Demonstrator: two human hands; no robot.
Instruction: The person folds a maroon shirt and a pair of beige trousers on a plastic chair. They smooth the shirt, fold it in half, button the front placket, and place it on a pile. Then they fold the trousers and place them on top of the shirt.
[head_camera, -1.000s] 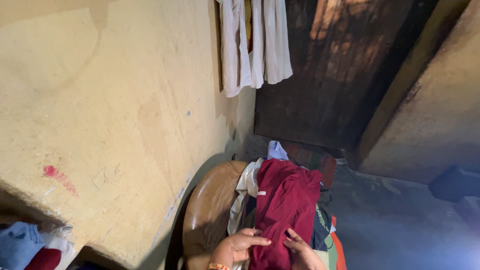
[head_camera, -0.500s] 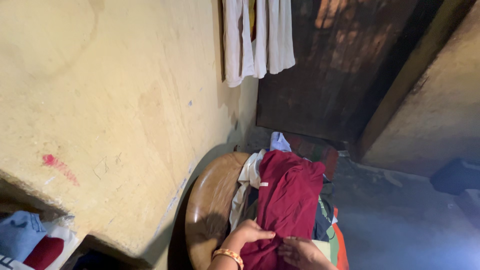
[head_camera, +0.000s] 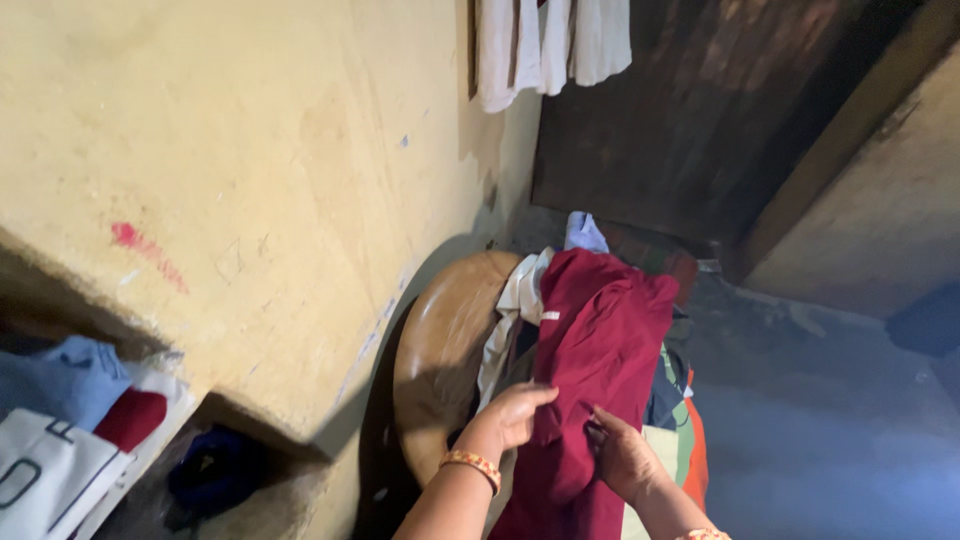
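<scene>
- The maroon garment (head_camera: 600, 340) lies on top of a pile of clothes (head_camera: 668, 400) heaped on a brown rounded chair (head_camera: 445, 340) against the yellow wall (head_camera: 250, 150).
- Left hand (head_camera: 512, 416) pinches a fold of its cloth; right hand (head_camera: 620, 455) grips the fabric just beside.
- Pale cloths (head_camera: 550, 40) hang near the dark wooden door (head_camera: 700, 120).
- Folded clothes (head_camera: 70, 400) fill a wall niche.

yellow wall (head_camera: 250, 150) close on the left, heaped clothes (head_camera: 600, 330) ahead, bare floor (head_camera: 820, 420) rightward
</scene>
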